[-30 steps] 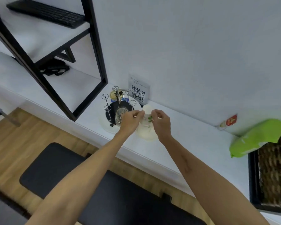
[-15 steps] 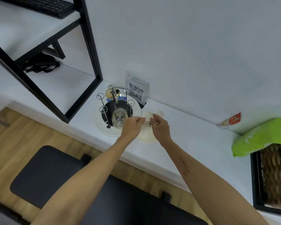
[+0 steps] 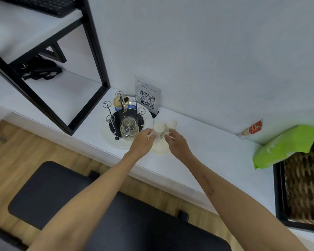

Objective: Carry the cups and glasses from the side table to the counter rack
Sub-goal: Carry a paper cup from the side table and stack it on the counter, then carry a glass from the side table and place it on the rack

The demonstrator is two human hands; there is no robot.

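A moment ago both my hands pinched one white cup; now two white cups (image 3: 164, 128) stand upside down on the pale saucer (image 3: 159, 148) at frame centre, just right of the wire rack (image 3: 124, 115) holding an inverted glass (image 3: 129, 128); my left hand (image 3: 142, 141) and right hand (image 3: 176, 142) are loosened, fingers apart, beside them; this pair looks delivered.

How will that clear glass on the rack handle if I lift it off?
The glass sits upside down over a rack prong, so it probably needs a straight upward lift. Its smooth clear wall looks slippery and breakable. It looks thick-walled, so likely heavier than the white cups beside it.
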